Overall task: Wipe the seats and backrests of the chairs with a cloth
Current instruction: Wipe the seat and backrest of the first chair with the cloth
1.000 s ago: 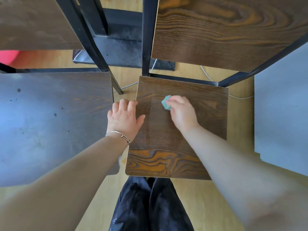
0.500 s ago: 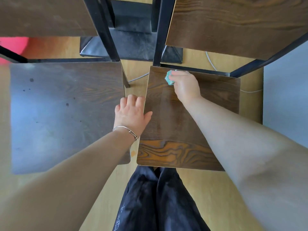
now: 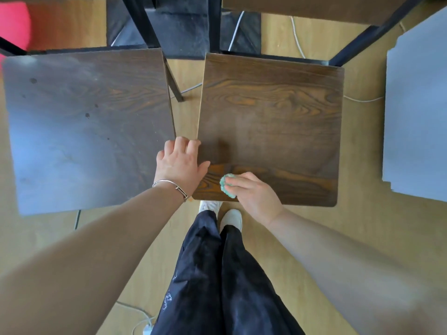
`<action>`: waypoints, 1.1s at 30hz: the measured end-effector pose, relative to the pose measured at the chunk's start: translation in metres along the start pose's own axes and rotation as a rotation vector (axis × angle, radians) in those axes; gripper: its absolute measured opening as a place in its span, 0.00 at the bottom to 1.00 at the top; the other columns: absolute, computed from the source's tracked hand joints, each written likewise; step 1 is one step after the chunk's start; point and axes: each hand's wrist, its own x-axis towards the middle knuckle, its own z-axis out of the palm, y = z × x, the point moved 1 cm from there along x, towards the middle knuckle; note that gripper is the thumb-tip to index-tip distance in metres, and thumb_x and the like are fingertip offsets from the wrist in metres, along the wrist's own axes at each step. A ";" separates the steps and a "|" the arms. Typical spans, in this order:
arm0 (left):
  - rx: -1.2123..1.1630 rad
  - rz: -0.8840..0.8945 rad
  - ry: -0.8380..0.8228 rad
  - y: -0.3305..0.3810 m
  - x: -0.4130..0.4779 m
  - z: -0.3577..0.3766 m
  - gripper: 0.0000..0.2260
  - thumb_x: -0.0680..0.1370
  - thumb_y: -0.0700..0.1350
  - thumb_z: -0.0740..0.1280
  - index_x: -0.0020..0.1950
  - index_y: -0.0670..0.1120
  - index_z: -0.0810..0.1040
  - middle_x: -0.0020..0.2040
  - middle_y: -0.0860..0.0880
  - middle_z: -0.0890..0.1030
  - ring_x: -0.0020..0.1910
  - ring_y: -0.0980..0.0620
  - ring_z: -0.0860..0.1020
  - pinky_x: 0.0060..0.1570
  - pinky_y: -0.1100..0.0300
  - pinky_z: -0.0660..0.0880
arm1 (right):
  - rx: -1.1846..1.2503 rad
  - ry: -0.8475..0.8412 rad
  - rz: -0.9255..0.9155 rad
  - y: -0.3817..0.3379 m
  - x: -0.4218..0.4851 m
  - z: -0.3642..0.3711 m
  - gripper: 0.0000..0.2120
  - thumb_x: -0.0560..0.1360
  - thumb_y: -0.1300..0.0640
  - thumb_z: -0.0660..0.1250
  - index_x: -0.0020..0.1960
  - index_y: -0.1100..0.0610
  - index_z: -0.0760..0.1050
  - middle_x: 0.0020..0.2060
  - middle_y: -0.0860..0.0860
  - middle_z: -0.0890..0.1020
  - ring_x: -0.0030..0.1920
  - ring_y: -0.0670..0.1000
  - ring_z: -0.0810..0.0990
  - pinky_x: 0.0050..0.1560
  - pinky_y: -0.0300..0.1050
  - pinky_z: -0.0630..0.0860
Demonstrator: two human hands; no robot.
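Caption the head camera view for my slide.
Right hand presses a green cloth to the front of a wooden chair seat; left hand holds its edge.

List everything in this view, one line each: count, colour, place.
Chair seats: two, dark brown wood grain; left seat, right seat, side by side.
Cloth: one, teal, near front-left of right seat.
Chair frames: black, top.
Panel: one, grey, far right.
Red object: one, top left corner.
Cables: white, on tan floor.
Bracelet: one, silver, left wrist.
Trousers: dark; shoes: white.
Left hand: grips right seat's left edge.
Right hand: holds cloth on right seat.
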 end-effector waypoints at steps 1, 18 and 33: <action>0.008 0.004 0.002 0.004 -0.006 0.003 0.23 0.79 0.60 0.58 0.71 0.51 0.63 0.66 0.46 0.67 0.63 0.42 0.65 0.62 0.46 0.67 | 0.020 0.008 -0.002 -0.004 -0.002 -0.004 0.18 0.77 0.42 0.59 0.60 0.45 0.80 0.58 0.37 0.78 0.56 0.34 0.73 0.58 0.27 0.65; 0.042 0.048 -0.001 0.014 -0.038 0.037 0.22 0.79 0.59 0.59 0.70 0.51 0.64 0.65 0.45 0.68 0.62 0.41 0.66 0.62 0.45 0.68 | -0.050 0.361 0.050 0.017 0.000 -0.014 0.15 0.73 0.62 0.60 0.51 0.54 0.84 0.53 0.49 0.82 0.50 0.52 0.75 0.49 0.43 0.77; 0.076 0.180 -0.019 -0.022 -0.046 0.030 0.25 0.78 0.59 0.59 0.72 0.50 0.63 0.66 0.45 0.67 0.63 0.41 0.66 0.62 0.45 0.68 | -0.037 0.793 0.694 0.093 -0.106 -0.037 0.17 0.71 0.70 0.62 0.55 0.62 0.83 0.56 0.58 0.81 0.55 0.60 0.80 0.59 0.39 0.72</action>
